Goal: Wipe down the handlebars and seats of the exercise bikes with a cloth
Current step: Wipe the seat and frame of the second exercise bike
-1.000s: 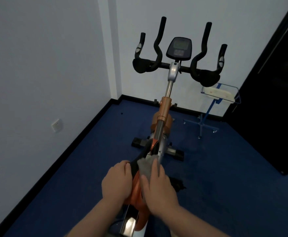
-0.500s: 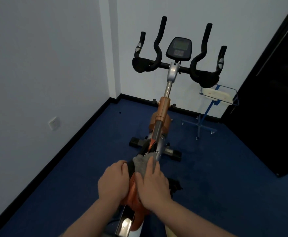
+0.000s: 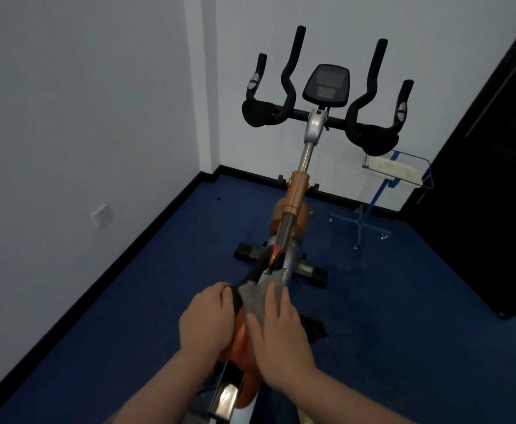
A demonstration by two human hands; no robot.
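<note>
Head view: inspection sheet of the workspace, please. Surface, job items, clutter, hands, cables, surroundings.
Surface: blue carpet floor with black skirting along the walls.
Job's things: exercise bike upright, orange and silver frame; black handlebars untouched; grey cloth on the bike's near end. Seat itself hard to make out under the hands.
Clutter: blue wire stand holding a white tray-like item, beside the bike.
Hands: left hand grips the dark edge at the bike's near end; right hand presses the cloth with straight fingers.
Cables: nothing seen.
Surroundings: white walls, wall socket on the left wall, dark door at right.
</note>
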